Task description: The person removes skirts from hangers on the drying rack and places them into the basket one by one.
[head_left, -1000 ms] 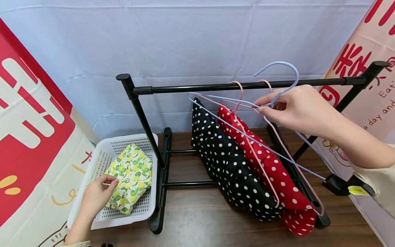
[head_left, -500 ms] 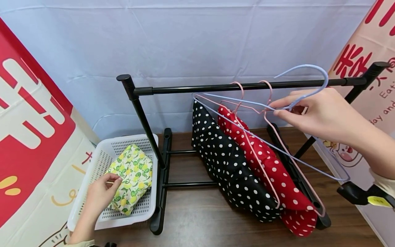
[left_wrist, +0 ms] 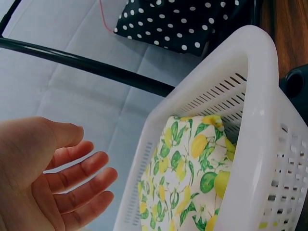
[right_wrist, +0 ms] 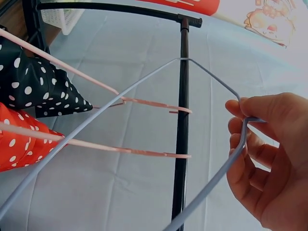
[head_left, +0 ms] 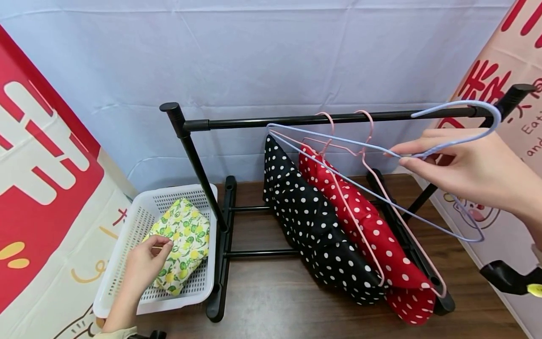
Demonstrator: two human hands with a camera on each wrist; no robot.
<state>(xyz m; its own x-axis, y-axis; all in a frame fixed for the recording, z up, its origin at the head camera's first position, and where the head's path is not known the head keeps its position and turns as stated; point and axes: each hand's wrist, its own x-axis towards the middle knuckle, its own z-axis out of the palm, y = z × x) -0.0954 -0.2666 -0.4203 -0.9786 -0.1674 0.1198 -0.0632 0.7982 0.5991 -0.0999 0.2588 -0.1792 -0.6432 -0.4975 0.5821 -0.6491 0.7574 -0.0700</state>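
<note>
My right hand pinches a light blue clothes hanger just below its hook, between thumb and fingers. No cloth hangs on this hanger, whose shoulders slant in front of the rack. Over the white basket, my left hand hovers with loosely bent fingers. In the left wrist view that hand holds nothing. Folded lemon-print cloth lies in the basket beside it. On the black rack's rail hang two pink hangers, one with black polka-dot cloth, the other with red polka-dot cloth.
The rack's left foot stands close against the basket. A pale blue backdrop sheet hangs behind, with printed panels at both sides. Wooden tabletop shows under the rack. A black wrist mount sits below my right forearm.
My right hand has moved right and slightly down, taking the blue hanger with it. My left hand has shifted slightly right above the basket. The hanging cloths stay in place.
</note>
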